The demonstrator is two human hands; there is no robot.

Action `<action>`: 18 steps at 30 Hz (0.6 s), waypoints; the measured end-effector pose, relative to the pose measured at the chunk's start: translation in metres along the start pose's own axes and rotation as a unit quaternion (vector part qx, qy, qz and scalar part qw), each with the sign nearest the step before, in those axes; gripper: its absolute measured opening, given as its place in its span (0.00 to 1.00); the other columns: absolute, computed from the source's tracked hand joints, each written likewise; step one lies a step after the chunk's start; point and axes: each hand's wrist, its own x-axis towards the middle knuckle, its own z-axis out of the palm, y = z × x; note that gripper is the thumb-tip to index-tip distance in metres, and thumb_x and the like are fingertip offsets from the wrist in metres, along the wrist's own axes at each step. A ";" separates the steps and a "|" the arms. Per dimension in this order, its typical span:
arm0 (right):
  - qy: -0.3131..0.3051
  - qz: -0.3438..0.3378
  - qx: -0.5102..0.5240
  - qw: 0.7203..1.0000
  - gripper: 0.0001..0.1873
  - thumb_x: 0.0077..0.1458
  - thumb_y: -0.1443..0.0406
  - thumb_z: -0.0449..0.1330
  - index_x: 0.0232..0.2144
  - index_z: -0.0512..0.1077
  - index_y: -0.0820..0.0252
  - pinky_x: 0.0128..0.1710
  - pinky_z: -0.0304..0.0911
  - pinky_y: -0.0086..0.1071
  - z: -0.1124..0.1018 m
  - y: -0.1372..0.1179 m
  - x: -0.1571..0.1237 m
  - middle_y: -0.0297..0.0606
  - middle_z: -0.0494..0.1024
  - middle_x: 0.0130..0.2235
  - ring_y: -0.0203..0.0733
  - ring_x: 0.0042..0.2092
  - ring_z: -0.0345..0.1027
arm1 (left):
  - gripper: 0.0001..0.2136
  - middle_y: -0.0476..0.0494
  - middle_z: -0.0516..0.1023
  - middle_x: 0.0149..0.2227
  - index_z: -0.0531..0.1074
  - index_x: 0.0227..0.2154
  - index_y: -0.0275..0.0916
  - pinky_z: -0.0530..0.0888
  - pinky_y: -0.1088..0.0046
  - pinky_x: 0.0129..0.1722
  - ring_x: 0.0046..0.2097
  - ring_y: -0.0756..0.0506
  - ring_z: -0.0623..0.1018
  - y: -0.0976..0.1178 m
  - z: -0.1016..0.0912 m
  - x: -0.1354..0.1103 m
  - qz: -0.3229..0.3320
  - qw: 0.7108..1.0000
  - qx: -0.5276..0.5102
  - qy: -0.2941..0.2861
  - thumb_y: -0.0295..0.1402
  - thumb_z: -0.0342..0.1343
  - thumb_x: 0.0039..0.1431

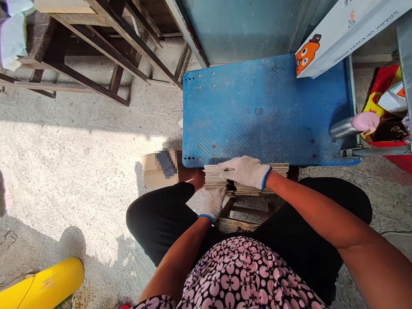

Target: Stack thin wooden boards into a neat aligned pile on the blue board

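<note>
Rows of thin, pale, flat pieces [278, 169] lie packed edge to edge between my knees, against the near edge of a blue platform [225, 116]. What they are made of I cannot tell. My right hand [246, 171], in a white knitted glove with a blue cuff, reaches over the left stack [212, 174] with its fingers bent around the far side. At that stack's near left corner, my left hand [212, 204], gloved alike, is closed against the edge; its fingertips are partly hidden. A dark gap shows between the stacks below my right hand.
Left of the platform sits a cardboard box [151, 171] with a blurred dark item on top. A steel tumbler [344, 127] and a white paper bag [341, 47] stand on the platform's right side. Wooden frames [96, 77] lean at upper left; a yellow cylinder [48, 283] lies lower left.
</note>
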 end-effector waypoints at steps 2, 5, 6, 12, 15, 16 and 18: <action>-0.003 -0.002 -0.007 1.000 0.21 0.60 0.49 0.54 0.53 0.73 0.37 0.47 0.66 0.32 0.000 0.000 0.000 0.25 0.78 0.52 0.43 0.48 0.74 | 0.22 0.34 0.72 0.53 0.64 0.59 0.37 0.67 0.61 0.53 0.53 0.39 0.72 0.001 -0.001 0.000 -0.001 1.000 0.004 -0.004 0.23 0.38 0.65; -0.006 -0.006 -0.016 1.000 0.21 0.60 0.49 0.54 0.53 0.73 0.38 0.48 0.66 0.32 0.000 -0.001 0.001 0.25 0.78 0.52 0.43 0.48 0.74 | 0.22 0.35 0.71 0.53 0.62 0.60 0.38 0.67 0.63 0.53 0.53 0.40 0.72 0.002 -0.002 0.000 0.009 1.000 0.006 0.002 0.23 0.38 0.65; -0.006 -0.005 -0.019 1.000 0.20 0.60 0.49 0.54 0.53 0.73 0.38 0.47 0.66 0.31 0.000 -0.001 0.001 0.26 0.78 0.52 0.43 0.48 0.74 | 0.22 0.35 0.71 0.53 0.61 0.61 0.39 0.67 0.63 0.52 0.52 0.40 0.72 0.003 -0.003 0.000 0.016 1.000 0.008 0.004 0.23 0.38 0.66; -0.018 0.009 -0.037 0.999 0.22 0.60 0.49 0.54 0.55 0.71 0.38 0.45 0.66 0.32 0.002 -0.001 0.002 0.28 0.79 0.50 0.44 0.46 0.74 | 0.22 0.37 0.70 0.52 0.60 0.62 0.44 0.67 0.63 0.51 0.51 0.41 0.72 0.007 -0.007 -0.001 0.026 1.000 0.001 -0.009 0.26 0.41 0.66; -0.022 0.014 -0.037 0.999 0.22 0.60 0.48 0.54 0.55 0.72 0.38 0.45 0.66 0.32 0.002 0.000 0.003 0.28 0.79 0.50 0.43 0.46 0.74 | 0.21 0.37 0.69 0.53 0.61 0.62 0.44 0.66 0.64 0.52 0.53 0.41 0.71 0.009 -0.010 -0.005 0.020 1.000 -0.012 -0.010 0.27 0.41 0.67; -0.023 0.017 -0.036 0.999 0.22 0.59 0.48 0.55 0.54 0.72 0.38 0.45 0.65 0.31 0.003 0.000 0.003 0.28 0.79 0.50 0.43 0.47 0.74 | 0.22 0.36 0.68 0.54 0.60 0.62 0.43 0.66 0.64 0.53 0.53 0.40 0.71 0.009 -0.011 -0.006 0.021 1.000 -0.014 -0.009 0.27 0.41 0.67; -0.022 0.020 -0.035 0.999 0.22 0.59 0.48 0.55 0.54 0.72 0.38 0.45 0.65 0.31 0.003 0.001 0.003 0.28 0.79 0.50 0.43 0.47 0.74 | 0.21 0.35 0.68 0.54 0.61 0.62 0.43 0.67 0.63 0.52 0.53 0.39 0.71 0.011 -0.013 -0.010 0.029 0.999 -0.017 -0.014 0.27 0.41 0.67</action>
